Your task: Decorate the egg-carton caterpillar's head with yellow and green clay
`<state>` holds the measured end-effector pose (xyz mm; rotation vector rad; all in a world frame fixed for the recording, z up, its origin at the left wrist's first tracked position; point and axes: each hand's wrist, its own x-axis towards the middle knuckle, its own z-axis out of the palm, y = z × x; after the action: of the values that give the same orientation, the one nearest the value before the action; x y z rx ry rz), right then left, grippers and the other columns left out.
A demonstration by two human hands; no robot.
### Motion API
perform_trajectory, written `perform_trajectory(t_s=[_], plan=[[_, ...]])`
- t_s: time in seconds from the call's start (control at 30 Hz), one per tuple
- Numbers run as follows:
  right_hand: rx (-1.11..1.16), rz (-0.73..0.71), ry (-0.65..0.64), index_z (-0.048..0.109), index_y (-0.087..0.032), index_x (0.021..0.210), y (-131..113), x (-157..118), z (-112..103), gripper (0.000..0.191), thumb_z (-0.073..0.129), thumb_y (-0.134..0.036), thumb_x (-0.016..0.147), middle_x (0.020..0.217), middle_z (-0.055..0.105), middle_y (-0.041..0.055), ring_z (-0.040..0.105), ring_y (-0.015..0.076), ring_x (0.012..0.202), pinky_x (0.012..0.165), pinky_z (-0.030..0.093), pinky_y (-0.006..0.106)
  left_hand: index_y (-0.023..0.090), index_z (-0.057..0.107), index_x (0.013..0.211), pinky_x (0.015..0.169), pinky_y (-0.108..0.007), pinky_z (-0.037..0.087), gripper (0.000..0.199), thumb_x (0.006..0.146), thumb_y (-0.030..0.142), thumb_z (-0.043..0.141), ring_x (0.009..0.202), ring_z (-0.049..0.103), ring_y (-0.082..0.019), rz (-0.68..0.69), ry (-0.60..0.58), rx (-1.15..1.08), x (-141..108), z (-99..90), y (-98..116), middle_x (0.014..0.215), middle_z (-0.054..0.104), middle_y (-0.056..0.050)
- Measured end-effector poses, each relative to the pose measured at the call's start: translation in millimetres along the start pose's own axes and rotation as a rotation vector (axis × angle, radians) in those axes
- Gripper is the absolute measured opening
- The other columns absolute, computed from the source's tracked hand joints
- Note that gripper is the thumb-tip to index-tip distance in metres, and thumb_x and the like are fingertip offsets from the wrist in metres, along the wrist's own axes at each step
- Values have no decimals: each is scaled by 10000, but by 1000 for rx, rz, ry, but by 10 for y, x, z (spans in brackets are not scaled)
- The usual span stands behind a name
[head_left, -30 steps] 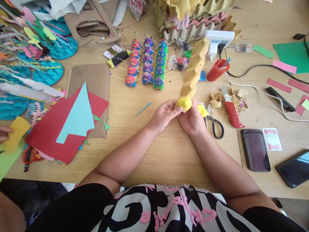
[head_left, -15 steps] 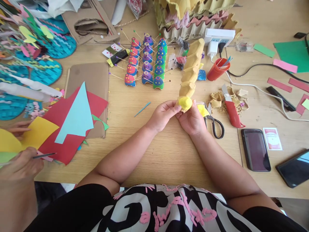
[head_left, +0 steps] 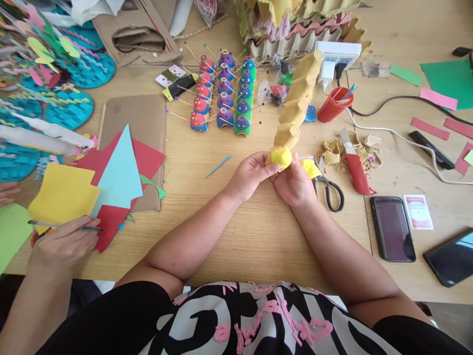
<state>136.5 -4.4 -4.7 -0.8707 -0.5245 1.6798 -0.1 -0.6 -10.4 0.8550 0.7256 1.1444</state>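
A strip of egg carton [head_left: 297,98] points away from me, with soft yellow clay [head_left: 281,158] covering its nearest cup. My left hand [head_left: 251,175] pinches the left side of that cup, its thumb on the clay's lower edge. From the right, my right hand [head_left: 295,185] grips the same end, fingers partly hidden beneath it. Beside my right hand lies another lump of yellow clay [head_left: 310,168], next to black-handled scissors [head_left: 328,192]. A thin blue stick [head_left: 218,166] rests on the table to the left of my hands.
Three painted egg-carton caterpillars [head_left: 224,93] stand ahead. A red-handled knife [head_left: 356,170] lies among carton scraps; a red cup [head_left: 334,106] and power strip [head_left: 338,53] are behind. Phones [head_left: 392,229] lie right. At left, a co-worker's hand [head_left: 68,241] holds a pencil over coloured paper.
The strip's far end has swung slightly right, and the clay-covered cup has tilted a little in my hands. The co-worker's pencil hand moved right, and the yellow paper now lies on the stack.
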Motion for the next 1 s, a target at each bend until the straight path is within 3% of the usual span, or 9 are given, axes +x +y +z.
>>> perform_trajectory(t_s=[0.57, 0.8, 1.0], plan=[[5, 4, 24, 706, -308, 810, -27, -11, 51, 372, 881, -632, 866, 891, 788, -19, 746, 196, 938, 856, 674, 356, 190, 774, 864, 882, -275, 559, 442, 726, 538, 1009, 858, 682, -116, 5, 9, 4, -6, 18, 20, 877, 778, 17], [-13, 19, 20, 711, -311, 843, -33, -10, 59, 373, 845, -656, 885, 923, 804, 1, 771, 229, 1039, 855, 679, 382, 202, 773, 906, 963, -297, 566, 502, 622, 488, 1072, 902, 699, -130, -8, -3, -25, -3, 53, 71, 907, 786, 16], [-5, 0, 7, 713, -315, 822, -16, -4, 36, 382, 855, -665, 883, 867, 771, -16, 748, 200, 974, 819, 667, 346, 198, 771, 894, 924, -292, 567, 473, 687, 534, 1032, 872, 680, -125, -2, 18, -19, -2, 44, 45, 883, 766, 16]])
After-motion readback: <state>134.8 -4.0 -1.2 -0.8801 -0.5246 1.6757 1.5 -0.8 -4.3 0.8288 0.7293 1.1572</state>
